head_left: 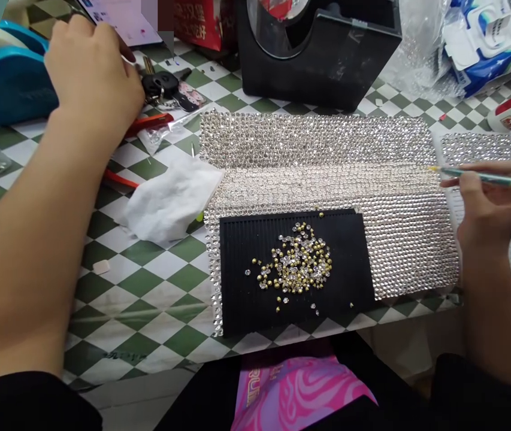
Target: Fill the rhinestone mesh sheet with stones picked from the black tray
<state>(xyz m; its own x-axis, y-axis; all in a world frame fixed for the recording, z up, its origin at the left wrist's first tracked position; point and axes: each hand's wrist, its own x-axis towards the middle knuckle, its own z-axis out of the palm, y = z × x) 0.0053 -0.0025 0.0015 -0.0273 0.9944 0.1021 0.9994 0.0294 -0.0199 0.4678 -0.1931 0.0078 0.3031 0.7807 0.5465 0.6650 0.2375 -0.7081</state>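
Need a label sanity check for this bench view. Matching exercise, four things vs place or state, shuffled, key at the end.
Things:
1. tray
2. tissue
3. pen-like tool
4. keys

Place or state:
A. beside the left hand, on the table's far side
B. black, bearing a pile of loose stones
C. white and crumpled
D. in the fingers of the right hand, tip toward the rhinestone sheet

Pairs: 1-B, 2-C, 3-D, 4-A
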